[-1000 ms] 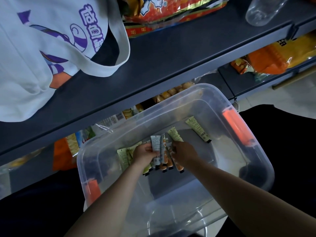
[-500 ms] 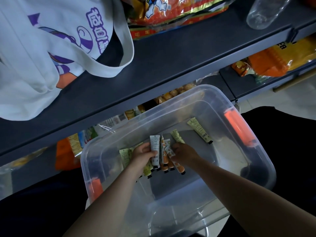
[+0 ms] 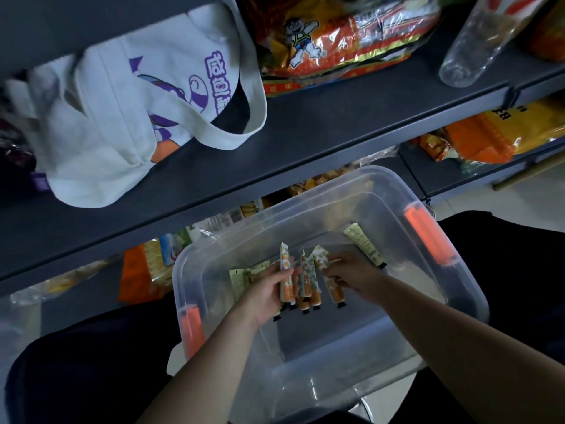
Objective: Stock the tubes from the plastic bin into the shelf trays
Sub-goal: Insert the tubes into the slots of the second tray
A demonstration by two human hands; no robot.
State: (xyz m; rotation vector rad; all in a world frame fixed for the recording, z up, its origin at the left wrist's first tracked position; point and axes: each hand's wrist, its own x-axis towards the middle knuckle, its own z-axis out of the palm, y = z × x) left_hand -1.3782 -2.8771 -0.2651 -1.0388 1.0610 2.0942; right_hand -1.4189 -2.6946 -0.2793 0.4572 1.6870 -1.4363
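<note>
Hands: left [image 3: 266, 289], right [image 3: 351, 278] gripping orange tubes [image 3: 305, 278] mid-bin [image 3: 382, 191], walls apart.

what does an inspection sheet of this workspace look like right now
surface: clear plastic bin with orange latches, on the person's lap below a dark shelf.
job's things: bunch of orange tubes held upright over the bin; one pale green tube lies alone at the bin's far right; more pale tubes lie at the left, partly hidden.
clutter: white tote bag, snack bags and a clear bottle on the shelf.
grippers: left hand grips the bunch; right hand pinches the rightmost tube with its fingers.
cables: nothing seen.
surroundings: packaged snacks on lower shelves; shelf trays not seen.
</note>
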